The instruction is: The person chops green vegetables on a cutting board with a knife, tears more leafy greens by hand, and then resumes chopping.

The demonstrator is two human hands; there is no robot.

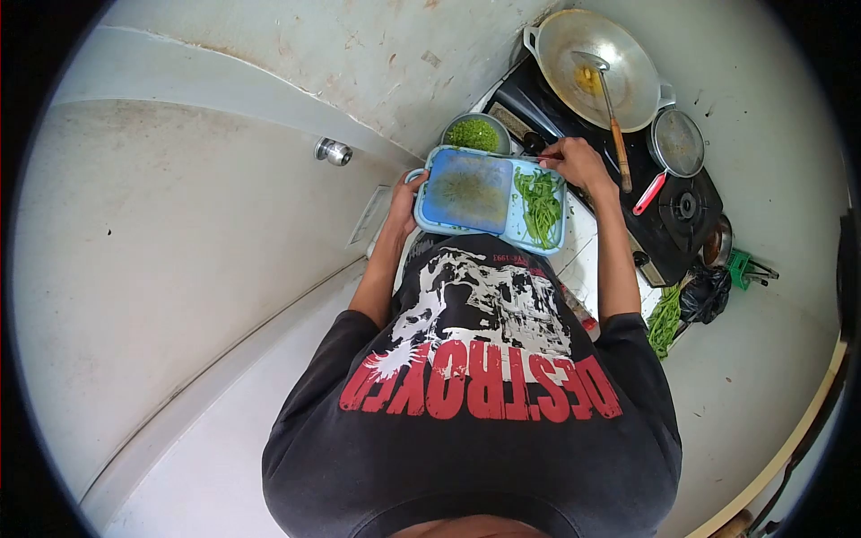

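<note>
My left hand [405, 202] is closed around the left end of a light blue tray [558, 240], by its handle. A darker blue cutting board [466, 193] lies in the tray, its middle stained green. Leafy green stalks [540, 206] are heaped at the tray's right side. At the tray's upper right edge my right hand [578, 168] is closed on what looks like a knife [529, 159], thin and mostly hidden by the fingers. Just beyond the tray stands a round bowl [475, 134] of chopped greens.
A black gas stove [686, 238] runs along the right, carrying a large wok [619, 54] with a wooden-handled spatula [614, 121] and a small red-handled pan [677, 143]. More green stalks [665, 321] and a black plastic bag [704, 296] lie past its near end. A wall and door knob [334, 151] stand left.
</note>
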